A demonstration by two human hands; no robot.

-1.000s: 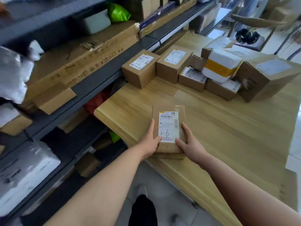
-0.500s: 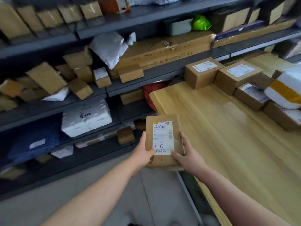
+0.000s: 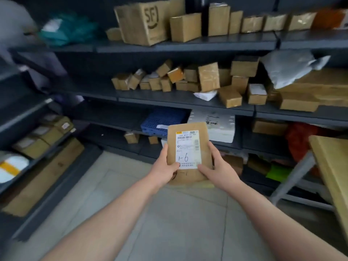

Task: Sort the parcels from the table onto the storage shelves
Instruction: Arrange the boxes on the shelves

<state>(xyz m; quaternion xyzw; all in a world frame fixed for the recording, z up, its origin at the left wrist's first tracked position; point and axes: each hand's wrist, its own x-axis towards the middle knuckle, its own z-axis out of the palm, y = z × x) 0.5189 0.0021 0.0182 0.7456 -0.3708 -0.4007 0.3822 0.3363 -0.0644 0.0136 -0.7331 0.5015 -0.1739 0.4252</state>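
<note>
I hold a flat brown parcel point(image 3: 188, 127) with a white label marked "1-6" in both hands, out over the floor in front of the dark storage shelves point(image 3: 188, 102). My left hand point(image 3: 165, 166) grips its lower left edge and my right hand point(image 3: 216, 166) grips its lower right edge. The parcel's bottom edge is partly hidden by my fingers. The wooden table point(image 3: 331, 166) shows only as a corner at the far right.
The shelves carry many small cardboard boxes point(image 3: 209, 77), an SF box point(image 3: 143, 21), a grey poly bag point(image 3: 288, 66), a blue crate point(image 3: 163, 119) and a white foam box point(image 3: 222, 127). A second rack point(image 3: 37, 138) with boxes stands at left. Tiled floor point(image 3: 178, 223) lies below.
I have lifted the parcel off the table and turned left to face the shelves. The table has slid out to the right edge of view. Both hands keep their grip.
</note>
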